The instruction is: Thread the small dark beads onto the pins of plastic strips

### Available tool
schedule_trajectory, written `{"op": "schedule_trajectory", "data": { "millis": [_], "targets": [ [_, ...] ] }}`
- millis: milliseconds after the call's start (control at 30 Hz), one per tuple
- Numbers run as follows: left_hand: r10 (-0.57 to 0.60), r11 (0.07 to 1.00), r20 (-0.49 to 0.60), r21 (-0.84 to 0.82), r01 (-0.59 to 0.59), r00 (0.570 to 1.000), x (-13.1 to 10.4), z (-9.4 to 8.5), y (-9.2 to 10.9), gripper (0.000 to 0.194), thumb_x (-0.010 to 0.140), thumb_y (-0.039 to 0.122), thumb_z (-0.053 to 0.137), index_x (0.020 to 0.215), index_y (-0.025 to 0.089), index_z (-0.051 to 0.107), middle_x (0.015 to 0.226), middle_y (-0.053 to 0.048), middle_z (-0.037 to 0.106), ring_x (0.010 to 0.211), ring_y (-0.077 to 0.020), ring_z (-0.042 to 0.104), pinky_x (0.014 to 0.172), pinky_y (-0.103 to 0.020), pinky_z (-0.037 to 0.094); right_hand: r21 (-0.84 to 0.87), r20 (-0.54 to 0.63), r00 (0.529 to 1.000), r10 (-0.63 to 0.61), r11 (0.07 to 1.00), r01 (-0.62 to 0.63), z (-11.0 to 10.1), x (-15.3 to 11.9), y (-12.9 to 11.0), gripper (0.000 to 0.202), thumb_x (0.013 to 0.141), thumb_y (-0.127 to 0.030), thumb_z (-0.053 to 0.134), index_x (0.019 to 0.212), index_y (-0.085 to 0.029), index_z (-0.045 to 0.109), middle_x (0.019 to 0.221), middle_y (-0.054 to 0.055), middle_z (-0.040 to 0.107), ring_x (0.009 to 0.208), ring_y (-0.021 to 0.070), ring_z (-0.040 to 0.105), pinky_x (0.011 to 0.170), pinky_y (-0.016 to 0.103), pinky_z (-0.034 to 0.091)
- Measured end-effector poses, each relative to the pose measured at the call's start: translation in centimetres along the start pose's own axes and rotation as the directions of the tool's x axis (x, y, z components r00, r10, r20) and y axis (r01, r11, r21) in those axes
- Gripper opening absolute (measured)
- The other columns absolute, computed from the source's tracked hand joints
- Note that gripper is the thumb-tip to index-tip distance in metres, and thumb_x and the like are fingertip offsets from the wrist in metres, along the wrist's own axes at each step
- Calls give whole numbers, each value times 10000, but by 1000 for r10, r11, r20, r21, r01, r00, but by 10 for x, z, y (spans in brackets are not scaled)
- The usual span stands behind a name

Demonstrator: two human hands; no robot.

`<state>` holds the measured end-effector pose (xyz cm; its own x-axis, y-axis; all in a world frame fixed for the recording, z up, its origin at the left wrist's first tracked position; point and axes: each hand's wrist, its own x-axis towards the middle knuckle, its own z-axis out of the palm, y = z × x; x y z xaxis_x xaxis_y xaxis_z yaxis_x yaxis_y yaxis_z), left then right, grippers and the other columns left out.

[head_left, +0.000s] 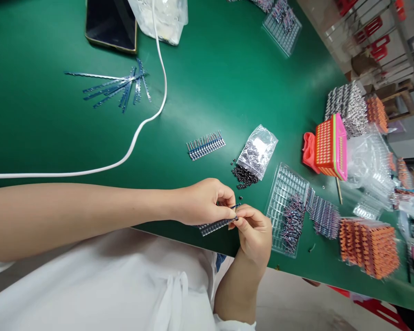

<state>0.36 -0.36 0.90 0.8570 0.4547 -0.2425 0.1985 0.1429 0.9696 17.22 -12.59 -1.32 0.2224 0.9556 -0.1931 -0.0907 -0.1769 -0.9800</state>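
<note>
My left hand (202, 202) is closed at the table's near edge, fingertips pinching the end of a strip of small dark components (216, 226). Much of this strip shows below the hand, and its upper part is covered by my fingers. My right hand (255, 232) meets it there, thumb and forefinger pinched at the strip's end; any small piece between them is too hidden to name. Just above lies a similar blue strip with thin wire leads (206, 146). Small black beads (244, 176) spill from a clear plastic bag (258, 149) beyond my hands.
On the right is a clear compartment tray (275, 209) with a heap of wired parts (293, 223). Past it stand orange stacked pieces (369, 248) and an orange basket (324, 146). A white cable (134, 142), loose blue strips (119, 87) and a phone (111, 25) lie left.
</note>
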Motion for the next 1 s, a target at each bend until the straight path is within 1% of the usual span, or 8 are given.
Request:
{"op": "schedule_trajectory", "data": {
  "millis": [200,367,467,567,767,1000],
  "targets": [
    [0,1000,-10,9,1,1000,0,0,-1,179,793,290,619,675,156,622,563,36,524,516,-94,429,465,-212,269,7,-19,1000,3,1000,-3,2,0,0,37,803,-252,769,796,-220,751,724,-3,652,607,122,608,520,249,518],
    [8,1000,-14,-6,-8,1000,0,0,-1,175,789,275,620,670,148,620,551,41,502,504,-86,407,459,-208,264,40,-12,1000,-17,999,17,2,1,1,23,803,-214,768,816,-232,764,734,-8,655,601,110,616,516,229,520],
    [0,1000,-9,15,0,1000,0,0,-1,175,791,273,612,671,146,613,552,44,490,509,-85,403,458,-204,262,25,-31,1000,-2,1000,3,3,1,1,18,797,-237,778,806,-231,762,734,-8,651,598,110,614,521,232,526],
    [8,999,1,38,-8,1000,0,-1,-1,175,795,270,602,669,149,601,559,45,486,517,-86,399,458,-204,268,-1,-44,999,25,1000,-25,3,0,0,66,788,-278,789,782,-222,754,732,-4,650,590,114,608,523,243,527],
    [20,997,28,80,-22,999,0,-1,-3,180,808,266,582,666,155,592,558,45,490,516,-90,394,458,-214,278,7,3,998,57,998,-57,2,0,0,62,792,-284,789,781,-231,758,731,-6,652,599,113,606,531,238,514],
    [40,996,18,76,-41,999,1,-1,-2,180,796,247,599,645,150,596,538,51,465,504,-83,380,451,-207,268,27,22,998,50,998,-51,0,1,2,27,806,-253,776,800,-232,760,743,-10,652,602,105,609,539,229,505]
  ]
}}
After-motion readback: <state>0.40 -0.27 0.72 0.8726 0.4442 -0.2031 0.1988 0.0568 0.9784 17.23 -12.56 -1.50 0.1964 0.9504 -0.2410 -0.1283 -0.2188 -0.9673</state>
